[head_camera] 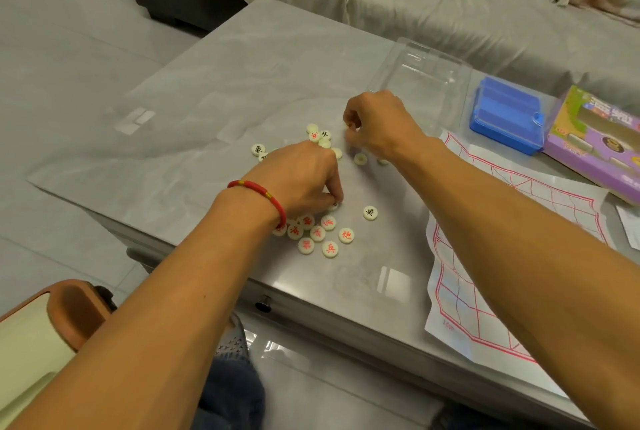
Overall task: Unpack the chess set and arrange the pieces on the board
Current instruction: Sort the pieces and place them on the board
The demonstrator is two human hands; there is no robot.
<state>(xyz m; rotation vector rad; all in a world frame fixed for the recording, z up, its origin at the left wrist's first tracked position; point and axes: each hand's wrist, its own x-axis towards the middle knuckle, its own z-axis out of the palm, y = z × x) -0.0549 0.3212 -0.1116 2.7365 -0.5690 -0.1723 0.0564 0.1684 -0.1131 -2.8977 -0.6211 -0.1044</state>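
Two hands: over loose pieces on the desk (214, 76)
Left hand (301, 180): fingers pinch a piece beside the red-lettered cluster (318, 235), one reading 兵; black 象 piece (258, 149) farther left
Right hand (377, 124): fingers curled on a small piece
Board (485, 277): red-lined paper sheet, no pieces on it
Clear case (426, 79): holds nothing; blue box (505, 114) lidded, contents unseen

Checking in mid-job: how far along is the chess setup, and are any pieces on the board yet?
Unpacking looks done: the clear lid and blue tray sit empty, and pieces lie loose on the table. In hand: sorting. The left hand pinches a piece beside the red-marked pieces; the right hand pinches another. Left: the paper board holds no pieces yet.
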